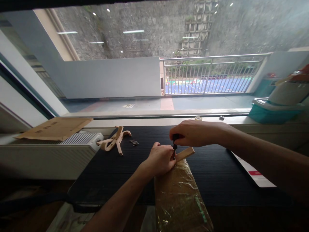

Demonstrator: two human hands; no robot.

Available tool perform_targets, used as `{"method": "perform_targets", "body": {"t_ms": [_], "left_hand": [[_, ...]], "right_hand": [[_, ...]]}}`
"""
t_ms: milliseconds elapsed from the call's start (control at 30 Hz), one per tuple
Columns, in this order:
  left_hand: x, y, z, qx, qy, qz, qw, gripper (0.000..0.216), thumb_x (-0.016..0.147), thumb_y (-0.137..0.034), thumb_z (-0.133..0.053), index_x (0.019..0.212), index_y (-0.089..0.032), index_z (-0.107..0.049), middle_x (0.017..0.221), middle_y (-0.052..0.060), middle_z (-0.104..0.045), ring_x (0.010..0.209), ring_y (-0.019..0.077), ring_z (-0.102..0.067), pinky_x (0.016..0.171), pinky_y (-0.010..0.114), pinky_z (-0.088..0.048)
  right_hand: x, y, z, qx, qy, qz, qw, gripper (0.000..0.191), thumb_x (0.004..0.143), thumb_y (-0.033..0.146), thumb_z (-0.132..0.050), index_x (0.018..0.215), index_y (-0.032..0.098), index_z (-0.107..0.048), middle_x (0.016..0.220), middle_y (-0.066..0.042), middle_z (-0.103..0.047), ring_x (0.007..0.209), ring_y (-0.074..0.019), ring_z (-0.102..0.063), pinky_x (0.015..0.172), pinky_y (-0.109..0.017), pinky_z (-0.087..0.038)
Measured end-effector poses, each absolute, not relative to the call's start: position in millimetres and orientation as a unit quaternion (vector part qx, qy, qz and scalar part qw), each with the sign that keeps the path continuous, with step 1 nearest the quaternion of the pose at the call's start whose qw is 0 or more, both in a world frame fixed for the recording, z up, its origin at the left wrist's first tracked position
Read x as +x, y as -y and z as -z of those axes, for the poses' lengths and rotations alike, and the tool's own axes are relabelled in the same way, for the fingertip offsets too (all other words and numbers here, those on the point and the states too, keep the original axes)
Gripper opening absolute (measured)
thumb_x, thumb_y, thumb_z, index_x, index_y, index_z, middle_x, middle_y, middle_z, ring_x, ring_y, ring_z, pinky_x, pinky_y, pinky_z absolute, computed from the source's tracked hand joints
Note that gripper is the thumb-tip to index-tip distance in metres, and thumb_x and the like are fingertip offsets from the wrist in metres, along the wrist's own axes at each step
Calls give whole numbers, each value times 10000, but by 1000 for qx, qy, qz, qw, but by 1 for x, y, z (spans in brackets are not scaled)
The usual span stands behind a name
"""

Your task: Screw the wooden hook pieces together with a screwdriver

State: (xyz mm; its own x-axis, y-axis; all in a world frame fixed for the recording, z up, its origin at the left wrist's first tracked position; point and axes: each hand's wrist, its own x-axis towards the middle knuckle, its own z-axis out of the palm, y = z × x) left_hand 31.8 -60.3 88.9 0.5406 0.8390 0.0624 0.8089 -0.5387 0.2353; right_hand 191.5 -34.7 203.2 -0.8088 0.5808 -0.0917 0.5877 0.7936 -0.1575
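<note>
My left hand [161, 159] is closed around one end of a pale wooden piece [185, 154], pressing it onto a cardboard box wrapped in clear tape [180, 196]. My right hand [193, 132] is closed on a black-handled screwdriver [174, 145] held upright, its tip down at the wooden piece next to my left fingers. Both hands work over a black ribbed table top [217, 170].
Curved wooden parts [114, 141] and a few small dark screws [133, 142] lie on the table to the left. A white radiator [48, 154] carries a flat cardboard sheet [54, 128]. A white paper strip [253, 170] lies to the right. A teal tub [272, 112] stands on the windowsill.
</note>
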Motion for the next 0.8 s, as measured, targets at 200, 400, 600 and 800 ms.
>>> {"method": "perform_targets", "body": {"t_ms": [200, 400, 600, 800], "left_hand": [[32, 60, -90, 872, -475, -81, 91, 181, 781, -339, -534, 774, -191, -639, 804, 35, -685, 763, 201, -618, 825, 402, -358], [32, 60, -91, 874, -472, -75, 92, 179, 789, -333, -529, 793, -191, -638, 833, 37, -686, 801, 205, -621, 832, 395, -356], [32, 61, -91, 874, -472, -71, 95, 179, 790, -337, -533, 819, -197, -640, 834, 37, -685, 814, 207, -621, 855, 397, -352], [31, 60, -95, 866, -482, -75, 114, 170, 779, -349, -555, 798, -202, -637, 801, 21, -691, 791, 204, -626, 855, 395, -351]], "right_hand": [[194, 32, -195, 328, -940, 91, 17, 195, 825, 281, -480, 853, 182, -646, 711, -15, -626, 592, -103, -475, 540, -243, -296], [193, 33, -200, 325, -941, 92, 16, 205, 810, 292, -497, 896, 183, -648, 739, -22, -637, 596, -107, -484, 534, -244, -299], [195, 33, -201, 307, -944, 120, 4, 193, 815, 257, -482, 888, 183, -644, 749, -14, -645, 586, -99, -493, 539, -236, -314], [195, 32, -194, 340, -933, 115, -9, 234, 832, 304, -469, 883, 158, -645, 693, -27, -635, 565, -104, -489, 521, -241, -300]]}}
